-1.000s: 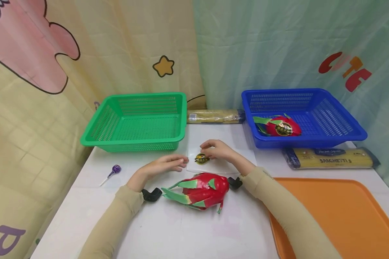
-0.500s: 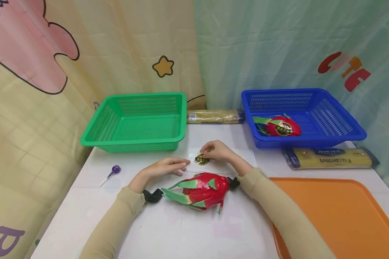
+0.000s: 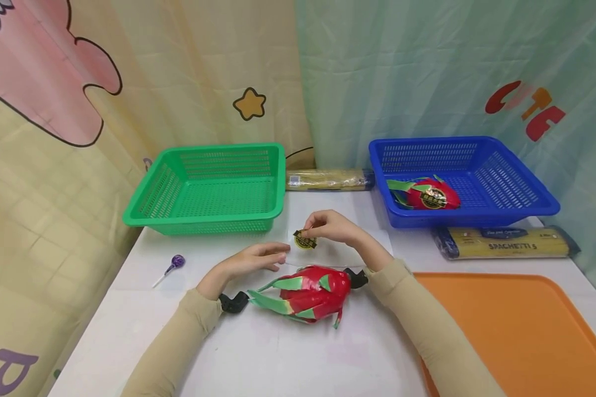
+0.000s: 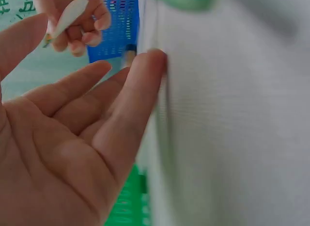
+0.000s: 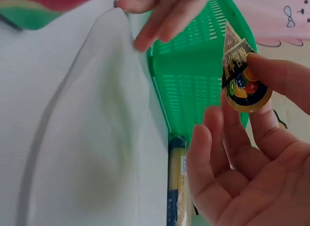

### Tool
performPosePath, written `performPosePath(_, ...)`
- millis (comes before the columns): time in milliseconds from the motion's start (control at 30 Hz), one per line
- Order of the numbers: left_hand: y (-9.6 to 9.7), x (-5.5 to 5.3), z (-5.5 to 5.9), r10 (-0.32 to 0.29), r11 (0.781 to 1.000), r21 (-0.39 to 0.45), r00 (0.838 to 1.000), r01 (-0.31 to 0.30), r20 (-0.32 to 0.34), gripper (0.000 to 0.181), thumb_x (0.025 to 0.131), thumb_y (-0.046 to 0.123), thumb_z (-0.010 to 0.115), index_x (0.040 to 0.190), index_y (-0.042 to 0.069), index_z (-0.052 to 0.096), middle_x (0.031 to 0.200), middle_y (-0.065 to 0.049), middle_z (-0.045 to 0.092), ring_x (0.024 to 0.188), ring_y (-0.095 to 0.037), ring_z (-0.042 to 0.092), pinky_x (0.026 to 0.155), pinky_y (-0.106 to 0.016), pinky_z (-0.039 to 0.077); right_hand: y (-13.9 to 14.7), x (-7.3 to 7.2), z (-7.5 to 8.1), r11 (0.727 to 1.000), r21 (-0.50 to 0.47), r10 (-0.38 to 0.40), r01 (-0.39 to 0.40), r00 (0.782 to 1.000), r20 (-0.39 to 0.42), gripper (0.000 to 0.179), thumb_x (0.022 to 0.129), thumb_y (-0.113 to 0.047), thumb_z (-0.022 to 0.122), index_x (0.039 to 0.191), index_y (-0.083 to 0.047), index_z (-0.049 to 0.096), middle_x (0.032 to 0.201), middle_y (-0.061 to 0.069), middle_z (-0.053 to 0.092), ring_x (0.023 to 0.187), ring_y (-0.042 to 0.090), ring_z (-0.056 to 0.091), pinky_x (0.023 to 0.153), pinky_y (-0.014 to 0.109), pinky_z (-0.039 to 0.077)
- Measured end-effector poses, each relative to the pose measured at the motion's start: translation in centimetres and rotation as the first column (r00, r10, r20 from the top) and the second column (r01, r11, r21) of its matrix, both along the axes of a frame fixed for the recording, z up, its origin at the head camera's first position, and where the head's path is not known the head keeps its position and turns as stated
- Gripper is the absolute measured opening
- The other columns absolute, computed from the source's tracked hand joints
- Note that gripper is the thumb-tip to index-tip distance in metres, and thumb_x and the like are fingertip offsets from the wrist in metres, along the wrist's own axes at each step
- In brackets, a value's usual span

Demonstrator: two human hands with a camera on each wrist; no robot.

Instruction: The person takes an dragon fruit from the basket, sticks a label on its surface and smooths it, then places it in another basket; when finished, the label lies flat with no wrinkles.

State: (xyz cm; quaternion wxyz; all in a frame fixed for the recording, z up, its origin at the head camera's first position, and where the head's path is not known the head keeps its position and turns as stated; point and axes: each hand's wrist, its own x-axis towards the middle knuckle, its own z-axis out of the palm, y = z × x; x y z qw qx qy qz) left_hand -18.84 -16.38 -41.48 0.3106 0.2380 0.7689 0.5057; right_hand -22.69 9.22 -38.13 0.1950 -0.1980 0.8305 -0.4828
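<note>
My right hand [image 3: 331, 227] pinches a round black-and-gold fruit sticker [image 3: 305, 241] between thumb and forefinger. In the right wrist view the sticker [image 5: 246, 92] is lifted and its upper edge is bent; its pale back [image 4: 71, 16] faces the left wrist camera. Beneath it lies a white, glossy sheet [image 3: 350, 255]. My left hand [image 3: 250, 260] is at the sheet's left edge, fingers extended and holding nothing; whether the fingertips touch the sheet is unclear. Between the wrists and nearer to me lies a red dragon fruit [image 3: 313, 292] with green scales.
A green basket [image 3: 203, 225] stands back left, a blue basket [image 3: 472, 219] back right with a stickered dragon fruit [image 3: 429, 194] inside. Spaghetti packs [image 3: 328, 180] lie behind and below the blue basket. A lollipop [image 3: 177, 261] is at left, an orange tray [image 3: 506, 325] at right.
My right hand has taken hold of the sticker, lifted it off the sheet and shifted it slightly left. The left hand has barely moved. The dragon fruit stays in place.
</note>
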Motion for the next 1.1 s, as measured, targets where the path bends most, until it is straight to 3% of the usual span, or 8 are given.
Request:
performPosePath(200,0.3,1.7,2.7,0.008,0.999,-0.05,0.972,-0.02,-0.233,0.051,0.095,0.036,0.054,0.135,0.004,0.048,0.132,-0.007,0.053,0.112,-0.023,0.053,0.093,-0.04,0.044,0.7,0.8,-0.1,0.996,-0.085,0.034,-0.033,0.999,0.013,0.013,0.086,-0.015,0.066,0.089,-0.005,0.058,0.08,0.002,0.063,0.076,0.017,0.053,0.073,0.038,0.044)
performPosePath(333,1.2,3.1,3.7,-0.089,0.995,-0.077,0.946,0.069,-0.312,0.054,0.093,0.034,0.058,0.136,0.004,0.046,0.131,-0.008,0.053,0.114,-0.022,0.052,0.093,-0.039,0.044,1.3,1.6,0.0,0.99,-0.141,0.033,-0.028,0.999,0.033,0.015,0.087,-0.015,0.065,0.092,-0.004,0.056,0.082,0.003,0.062,0.077,0.017,0.054,0.072,0.033,0.045)
performPosePath(433,1.9,3.9,3.5,-0.174,0.981,-0.138,0.936,0.137,-0.306,0.065,0.088,0.037,0.064,0.14,0.005,0.041,0.133,-0.006,0.05,0.114,-0.02,0.051,0.091,-0.035,0.046,1.7,2.3,0.2,0.985,-0.172,0.035,-0.026,0.998,0.051,0.016,0.087,-0.016,0.065,0.093,-0.004,0.056,0.083,0.004,0.063,0.078,0.017,0.055,0.071,0.029,0.045)
performPosePath(533,2.7,4.5,2.9,-0.198,0.971,-0.187,0.939,0.149,-0.28,0.076,0.081,0.042,0.071,0.142,0.011,0.039,0.13,0.001,0.05,0.114,-0.015,0.049,0.087,-0.029,0.048,2.1,3.0,0.4,0.98,-0.196,0.038,-0.024,0.997,0.067,0.015,0.088,-0.015,0.065,0.094,-0.004,0.057,0.083,0.005,0.062,0.078,0.018,0.055,0.073,0.03,0.046)
performPosePath(667,3.5,4.9,1.9,-0.159,0.981,-0.158,0.939,0.115,-0.305,0.08,0.075,0.042,0.076,0.14,0.013,0.041,0.124,0.008,0.052,0.111,-0.011,0.049,0.085,-0.025,0.048,2.4,3.8,0.7,0.974,-0.227,0.041,-0.021,0.996,0.084,0.014,0.089,-0.015,0.064,0.095,-0.004,0.058,0.084,0.005,0.062,0.081,0.018,0.056,0.079,0.031,0.048)
performPosePath(800,3.9,5.0,1.5,-0.078,0.994,-0.102,0.914,0.04,-0.398,0.077,0.071,0.042,0.079,0.135,0.012,0.048,0.12,0.011,0.052,0.107,-0.007,0.049,0.084,-0.026,0.049,2.4,4.4,0.9,0.969,-0.245,0.041,-0.018,0.995,0.087,0.015,0.089,-0.015,0.064,0.097,-0.003,0.059,0.086,0.006,0.063,0.083,0.019,0.059,0.082,0.033,0.049)
performPosePath(900,4.2,5.3,1.7,-0.029,0.997,-0.081,0.865,-0.014,-0.502,0.077,0.067,0.047,0.081,0.13,0.015,0.051,0.119,0.012,0.052,0.107,-0.006,0.046,0.081,-0.026,0.05,2.6,4.8,0.9,0.968,-0.249,0.045,-0.022,0.995,0.087,0.016,0.089,-0.016,0.064,0.097,-0.003,0.059,0.085,0.006,0.063,0.082,0.02,0.059,0.079,0.033,0.049)
performPosePath(1100,4.6,5.7,2.1,0.032,0.995,-0.041,0.683,-0.091,-0.73,0.081,0.061,0.051,0.084,0.125,0.011,0.054,0.119,0.007,0.053,0.11,-0.008,0.043,0.081,-0.029,0.05,2.9,5.8,0.9,0.96,-0.278,0.064,-0.039,0.995,0.081,0.016,0.087,-0.014,0.067,0.096,-0.002,0.06,0.084,0.007,0.063,0.078,0.018,0.058,0.074,0.03,0.052)
